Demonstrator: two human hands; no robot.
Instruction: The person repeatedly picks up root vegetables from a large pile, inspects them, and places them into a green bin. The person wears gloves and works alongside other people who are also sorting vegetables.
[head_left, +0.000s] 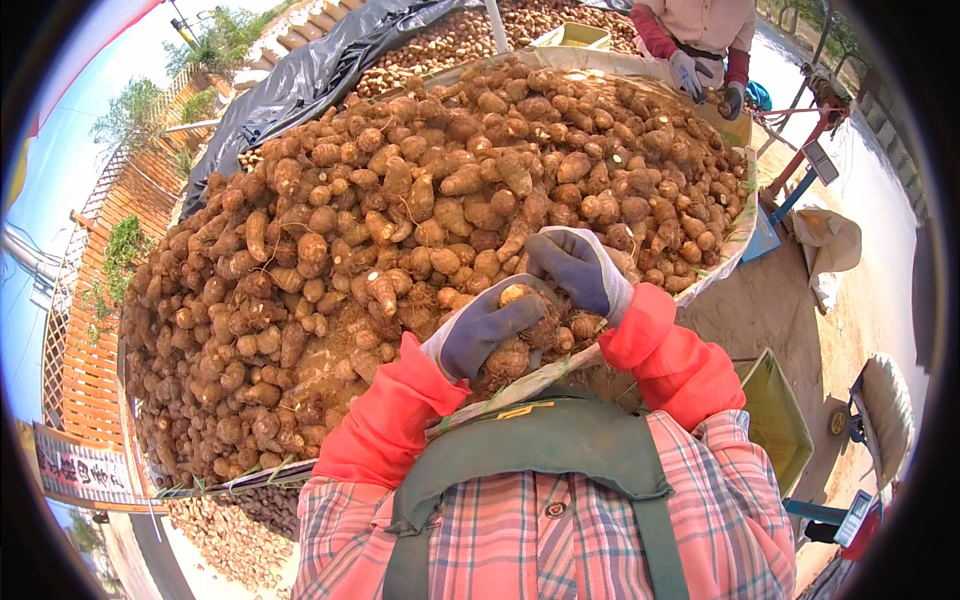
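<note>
My left hand (487, 326), in a white and purple-grey coated glove, holds a hairy brown taro corm (541, 330) at the near edge of a wide heap. My right hand (574, 270), gloved alike, has its fingers curled just above and to the right of that corm; whether they grip something is hidden. Below my left hand lies another round corm (508, 358). The heap of taro corms (450, 202) spreads beyond both hands, some corms long, some round, several with pale cut ends.
A cloth-covered rim (555, 373) bounds the heap near my apron. A co-worker's gloved hands (705, 82) are at the far right edge. Black plastic sheeting (300, 75) lies behind left. To the right stand a green crate (772, 424) and a blue-posted scale (795, 195).
</note>
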